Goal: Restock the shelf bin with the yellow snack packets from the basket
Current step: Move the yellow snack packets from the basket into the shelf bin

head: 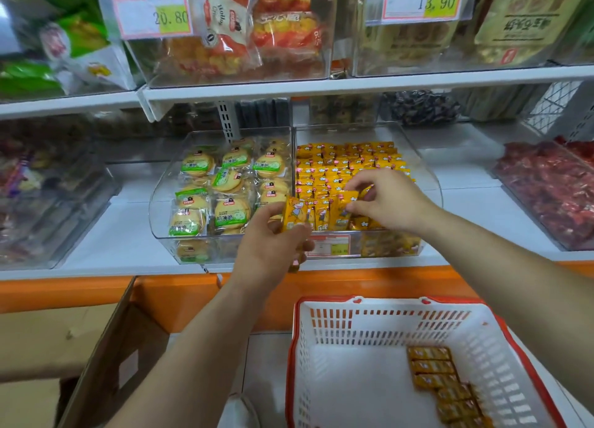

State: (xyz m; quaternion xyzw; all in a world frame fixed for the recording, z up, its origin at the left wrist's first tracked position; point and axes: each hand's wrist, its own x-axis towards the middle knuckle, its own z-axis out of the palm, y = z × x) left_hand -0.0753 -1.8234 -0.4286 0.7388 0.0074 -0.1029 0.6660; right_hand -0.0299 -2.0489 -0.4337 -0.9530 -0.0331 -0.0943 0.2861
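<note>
A person's left hand point(273, 239) curls around a row of yellow snack packets point(307, 215) while the right hand point(390, 202) pinches one upright at the front of the nearly full shelf bin point(430, 183), with only a few leftover packets point(440, 379) waiting in the basket point(369, 323) below.

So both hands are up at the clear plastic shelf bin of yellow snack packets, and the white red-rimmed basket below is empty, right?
Not quite. The left hand and right hand are at the clear plastic shelf bin of yellow snack packets, but the white red-rimmed basket is not empty: the head view shows a row of yellow packets lying along its right side.
</note>
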